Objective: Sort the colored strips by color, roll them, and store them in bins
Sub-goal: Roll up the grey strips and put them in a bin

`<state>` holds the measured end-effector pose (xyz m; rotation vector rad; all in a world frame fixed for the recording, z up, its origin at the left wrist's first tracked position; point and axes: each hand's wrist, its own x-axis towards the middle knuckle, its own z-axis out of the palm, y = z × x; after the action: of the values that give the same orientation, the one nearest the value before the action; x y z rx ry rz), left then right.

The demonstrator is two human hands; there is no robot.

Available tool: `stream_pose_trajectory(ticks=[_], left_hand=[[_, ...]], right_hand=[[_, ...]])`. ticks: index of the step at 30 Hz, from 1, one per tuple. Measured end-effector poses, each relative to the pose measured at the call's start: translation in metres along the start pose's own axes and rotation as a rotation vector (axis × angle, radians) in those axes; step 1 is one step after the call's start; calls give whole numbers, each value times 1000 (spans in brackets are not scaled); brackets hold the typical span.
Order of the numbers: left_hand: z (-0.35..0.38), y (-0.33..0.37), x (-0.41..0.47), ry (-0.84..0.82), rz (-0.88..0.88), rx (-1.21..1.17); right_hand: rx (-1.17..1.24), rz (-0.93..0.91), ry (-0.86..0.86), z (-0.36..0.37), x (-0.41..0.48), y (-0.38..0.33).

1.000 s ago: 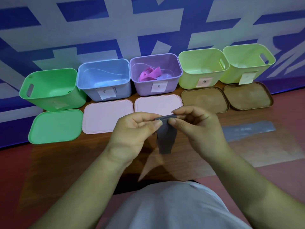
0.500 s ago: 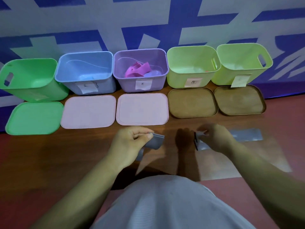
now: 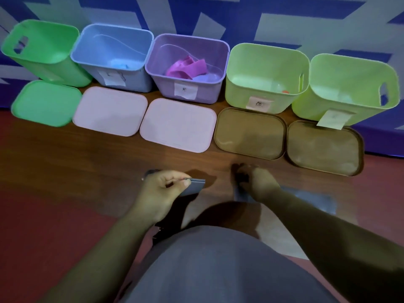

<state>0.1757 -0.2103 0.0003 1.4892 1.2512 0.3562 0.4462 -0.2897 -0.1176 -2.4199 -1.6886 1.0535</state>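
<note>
My left hand pinches one end of a grey strip between thumb and fingers, just above the wooden table; the rest of the strip hangs down under the hand. My right hand grips the near end of a second grey strip that lies flat on the table and runs off to the right. Five open bins stand along the back: a green bin, a blue bin, a purple bin holding pink strips, and two lime bins.
A lid lies in front of each bin: a green lid, two pink lids and two brown lids. A blue and white patterned wall closes the back. My grey shirt fills the bottom of the view.
My hands have come apart and dropped to the table. The left keeps the grey strip; the right has let it go and taken hold of the second grey strip. The view has tilted.
</note>
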Motion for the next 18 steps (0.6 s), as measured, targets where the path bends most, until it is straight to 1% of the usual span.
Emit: stream_pose_trajectory(ticks=[6,10,14,18], left_hand=[[10,7,-4,86,-47,-56],[8,17,0,81,-14,-108],[2,32,10,29,24,-141],[-6,53,16,-85,72,-191]], right_hand=[[43,-149,-1,-17,-6,6],[131,-180,9,-47,-29,4],[222,-217,150,-76,-68,-16],[382,-210,266,-99,-103,-51]])
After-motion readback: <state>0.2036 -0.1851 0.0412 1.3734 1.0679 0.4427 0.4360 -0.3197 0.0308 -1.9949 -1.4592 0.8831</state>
